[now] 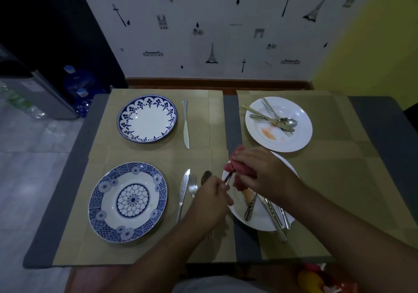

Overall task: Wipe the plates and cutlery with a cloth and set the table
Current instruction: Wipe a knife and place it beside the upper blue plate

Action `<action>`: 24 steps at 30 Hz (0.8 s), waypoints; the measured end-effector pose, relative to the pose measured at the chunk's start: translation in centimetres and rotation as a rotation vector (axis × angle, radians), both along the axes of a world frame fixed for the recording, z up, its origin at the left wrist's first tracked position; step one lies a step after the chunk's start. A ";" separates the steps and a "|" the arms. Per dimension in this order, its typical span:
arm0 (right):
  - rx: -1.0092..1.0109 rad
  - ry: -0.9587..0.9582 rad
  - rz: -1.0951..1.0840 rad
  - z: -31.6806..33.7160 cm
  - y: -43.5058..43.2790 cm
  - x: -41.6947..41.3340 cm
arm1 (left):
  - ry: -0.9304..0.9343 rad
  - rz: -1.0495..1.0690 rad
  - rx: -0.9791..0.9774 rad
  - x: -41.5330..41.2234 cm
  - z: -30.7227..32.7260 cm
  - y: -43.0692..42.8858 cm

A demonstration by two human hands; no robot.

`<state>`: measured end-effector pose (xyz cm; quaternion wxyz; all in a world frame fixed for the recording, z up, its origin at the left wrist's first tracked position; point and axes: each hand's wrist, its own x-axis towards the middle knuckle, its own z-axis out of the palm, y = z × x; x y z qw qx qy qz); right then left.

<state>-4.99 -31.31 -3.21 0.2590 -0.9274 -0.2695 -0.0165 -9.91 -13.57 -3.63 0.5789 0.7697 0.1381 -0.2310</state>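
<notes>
Two blue plates [128, 201] set, two white plates [278, 124] dirty; left hand [209, 198] grips utensil [228, 178], right hand [263, 172] clenches red cloth [235, 164] wiping it.

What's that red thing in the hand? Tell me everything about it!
It is a red cloth, soft and crumpled into a bunch. The right hand grips it from above, hiding much of it. It is held over the near white plate. The left hand pushes the end of a thin metal piece of cutlery into its folds; which kind is hidden.
</notes>
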 end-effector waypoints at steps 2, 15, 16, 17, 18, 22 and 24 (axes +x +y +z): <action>-0.008 -0.016 0.016 0.0 0.0 -0.2 | 0.068 0.049 -0.092 -0.1 -0.1 0.2; -0.052 -0.024 0.171 0.1 -0.2 0.9 | 0.301 0.103 -0.314 0.4 0.2 1.9; -0.025 -0.036 0.131 0.3 -0.3 1.2 | 0.287 0.105 -0.307 0.5 0.3 2.1; -0.005 -0.047 0.094 0.5 -0.4 1.2 | 0.270 0.094 -0.299 0.6 0.2 2.3; 0.002 -0.053 0.079 0.6 -0.4 1.0 | 0.256 0.088 -0.294 0.6 0.2 2.4; -0.104 -0.023 0.247 0.5 0.0 -0.4 | 0.191 0.085 -0.254 0.0 0.5 2.3; -0.079 -0.006 0.226 1.1 0.1 0.5 | 0.155 0.074 -0.241 -0.5 0.6 2.1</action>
